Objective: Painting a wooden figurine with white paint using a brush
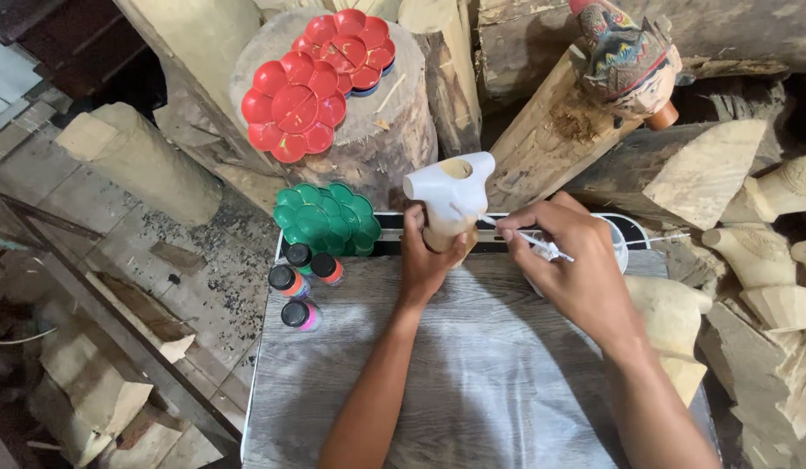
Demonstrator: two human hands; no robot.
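Grey wood-grain table (472,382). On it, far left corner: green flower-shaped palette (327,218). Just in front of the palette: three small paint bottles (300,284), black caps, standing upright.

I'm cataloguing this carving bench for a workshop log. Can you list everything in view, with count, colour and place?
wooden carving: one, painted white on bare wood, held above the table's far edge
paintbrush: one, thin, white-smeared, tip at the carving
flower-shaped palettes: two, red, on the stump
flower-shaped palette: one, green, at the table's far left corner
paint bottles: four, small, black caps, left table edge
table: one, grey woodgrain
painted figure: one, multicoloured, top right
rough wood blocks: many, pale, right and left
left hand: grips the carving's base
right hand: holds the paintbrush
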